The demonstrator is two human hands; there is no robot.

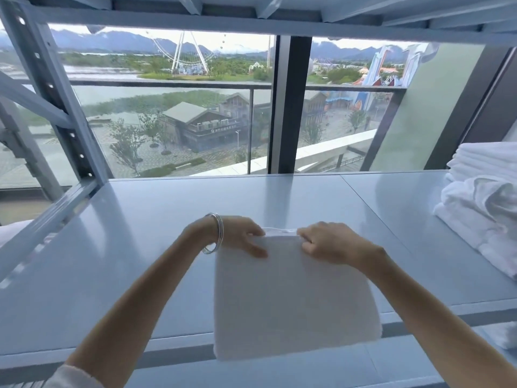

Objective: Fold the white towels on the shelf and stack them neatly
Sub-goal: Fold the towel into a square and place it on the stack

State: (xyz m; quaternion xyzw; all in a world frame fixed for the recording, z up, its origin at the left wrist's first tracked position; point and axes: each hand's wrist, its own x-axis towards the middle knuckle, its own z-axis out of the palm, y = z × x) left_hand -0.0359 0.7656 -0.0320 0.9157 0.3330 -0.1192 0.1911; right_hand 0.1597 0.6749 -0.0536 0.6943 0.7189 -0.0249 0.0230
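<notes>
A folded white towel (293,295) lies flat on the pale grey metal shelf (145,236), its near edge overhanging the shelf's front lip. The left hand (240,235) and right hand (327,242) sit side by side at the towel's far edge; the fingers (256,250) of each curl over that edge and pinch it. A silver bangle (215,233) circles the left wrist. At the shelf's right end, well apart from the hands, stands a stack of white towels (481,208), its upper layers neat and its lower ones rumpled. A perforated upright post (53,93) frames the left side, and an upper shelf deck (251,12) runs overhead. Behind the shelf, a full-height window (179,113) shows a balcony rail, buildings, water and a Ferris wheel.
</notes>
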